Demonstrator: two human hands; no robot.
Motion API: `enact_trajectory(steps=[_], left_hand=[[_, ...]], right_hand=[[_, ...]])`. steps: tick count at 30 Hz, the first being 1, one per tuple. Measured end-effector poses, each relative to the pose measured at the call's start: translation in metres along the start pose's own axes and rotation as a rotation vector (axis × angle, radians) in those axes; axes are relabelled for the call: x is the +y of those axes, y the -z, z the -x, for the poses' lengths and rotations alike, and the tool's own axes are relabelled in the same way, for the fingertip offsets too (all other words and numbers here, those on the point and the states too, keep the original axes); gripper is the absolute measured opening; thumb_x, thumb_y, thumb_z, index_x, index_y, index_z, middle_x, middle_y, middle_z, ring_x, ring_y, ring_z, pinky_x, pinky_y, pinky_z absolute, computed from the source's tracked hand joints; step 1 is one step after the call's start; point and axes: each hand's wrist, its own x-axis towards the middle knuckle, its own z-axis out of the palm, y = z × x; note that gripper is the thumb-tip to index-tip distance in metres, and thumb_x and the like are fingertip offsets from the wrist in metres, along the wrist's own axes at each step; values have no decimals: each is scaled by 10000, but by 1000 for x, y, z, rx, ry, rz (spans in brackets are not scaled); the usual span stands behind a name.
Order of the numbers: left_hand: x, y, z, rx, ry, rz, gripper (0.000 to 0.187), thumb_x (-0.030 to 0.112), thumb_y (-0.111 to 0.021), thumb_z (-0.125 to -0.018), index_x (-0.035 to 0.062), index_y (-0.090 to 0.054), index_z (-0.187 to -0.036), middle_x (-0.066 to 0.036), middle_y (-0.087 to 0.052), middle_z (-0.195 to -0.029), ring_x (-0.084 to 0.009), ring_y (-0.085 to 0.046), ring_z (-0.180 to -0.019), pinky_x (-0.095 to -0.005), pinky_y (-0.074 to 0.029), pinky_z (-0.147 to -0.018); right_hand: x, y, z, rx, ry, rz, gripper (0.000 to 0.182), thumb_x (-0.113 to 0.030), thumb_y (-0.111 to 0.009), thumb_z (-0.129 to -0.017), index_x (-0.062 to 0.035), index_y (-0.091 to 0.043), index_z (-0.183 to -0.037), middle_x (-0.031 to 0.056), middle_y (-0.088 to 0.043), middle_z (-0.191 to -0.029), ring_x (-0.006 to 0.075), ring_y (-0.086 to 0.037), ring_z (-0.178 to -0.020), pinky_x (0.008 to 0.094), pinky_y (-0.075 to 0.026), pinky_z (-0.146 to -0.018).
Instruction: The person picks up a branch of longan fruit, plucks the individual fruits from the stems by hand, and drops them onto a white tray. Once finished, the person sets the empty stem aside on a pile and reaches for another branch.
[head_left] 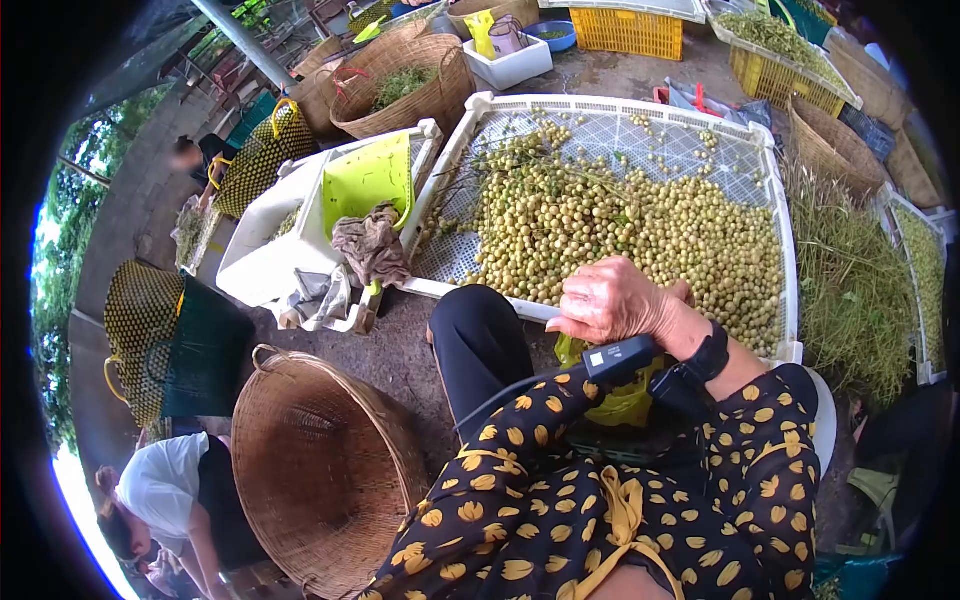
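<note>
My right hand [608, 300] is over the near edge of a white mesh tray [640, 104], its fingers curled; what they hold, if anything, is hidden. Behind its wrist only a small part of my left hand [682, 291] shows, with its fingers mostly hidden. The forearms cross, with black bands and a small black box at the wrists. Many round yellow-green fruits [560, 215] lie heaped in the tray, with some thin stems among them. Below the hands, a yellow-green plastic bag [625, 402] is partly visible between the knees.
An empty wicker basket [325, 470] stands at lower left. Left of the tray are a white container [262, 262], a green scoop [368, 180] and a crumpled cloth [371, 243]. Cut stems [850, 270] are piled at right. A person in a white shirt [165, 485] bends at lower left.
</note>
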Motion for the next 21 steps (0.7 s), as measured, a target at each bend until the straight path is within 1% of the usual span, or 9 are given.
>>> enact_trajectory(steps=[2,3,6,9,12,13,16,17,21], left_hand=[[7,2,-6,-4,-8,-16,181,211,-594,-814,98,-530,-688,-39,-557,-589,-193,-502,-481,-324,-371,-468],[4,3,-3,35,0,-90,179,212,-594,-814,97,-532,-691,-40,-559,-591,-194,-504,-483,-325,-373,-470],[-3,0,1,63,12,-186,175,213,-594,-815,96,-535,-700,-43,-562,-597,-198,-508,-488,-327,-379,-474],[-3,0,2,91,3,-290,171,215,-595,-816,94,-539,-709,-45,-565,-602,-201,-512,-493,-329,-385,-479],[-3,1,1,122,-20,-402,168,217,-595,-817,92,-542,-718,-48,-568,-608,-205,-516,-498,-330,-391,-483],[-3,0,1,130,-24,-442,167,218,-595,-817,92,-544,-721,-49,-569,-609,-206,-517,-499,-331,-393,-485],[-4,-1,1,149,-53,-567,164,220,-596,-818,90,-547,-730,-51,-572,-615,-209,-521,-504,-333,-399,-489],[-4,-1,0,154,-63,-614,163,220,-596,-818,90,-548,-733,-52,-573,-617,-210,-522,-506,-334,-400,-490],[-7,-3,0,183,-120,-814,160,223,-596,-819,88,-553,-745,-56,-578,-624,-215,-527,-512,-336,-408,-496]], right_hand=[[-4,1,2,-4,0,-13,334,-300,-680,-766,-92,-496,-581,15,-461,-563,173,-522,-500,305,-441,-446],[-7,1,2,-7,1,-21,333,-301,-679,-767,-92,-497,-584,15,-461,-564,172,-523,-502,305,-442,-447],[-10,3,1,-14,16,24,319,-306,-671,-773,-90,-514,-599,17,-468,-570,172,-531,-511,309,-447,-453],[-3,-1,0,-38,-49,-7,296,-293,-665,-773,-91,-525,-607,21,-474,-574,177,-540,-520,316,-451,-454],[2,-3,-8,-34,-66,28,274,-274,-661,-774,-95,-535,-610,25,-481,-576,181,-549,-524,320,-458,-456],[1,1,-13,-89,-75,84,229,-288,-652,-789,-119,-586,-649,14,-560,-586,166,-614,-559,303,-493,-467],[-3,3,-26,-162,-94,173,226,-297,-645,-796,-126,-594,-659,15,-581,-599,160,-626,-576,295,-505,-475],[-4,-5,-24,-174,-103,160,234,-319,-633,-804,-135,-598,-663,14,-596,-613,161,-636,-593,301,-513,-487],[-13,-20,-17,-152,-74,195,267,-348,-613,-814,-136,-593,-654,8,-599,-616,168,-645,-604,305,-507,-495]])
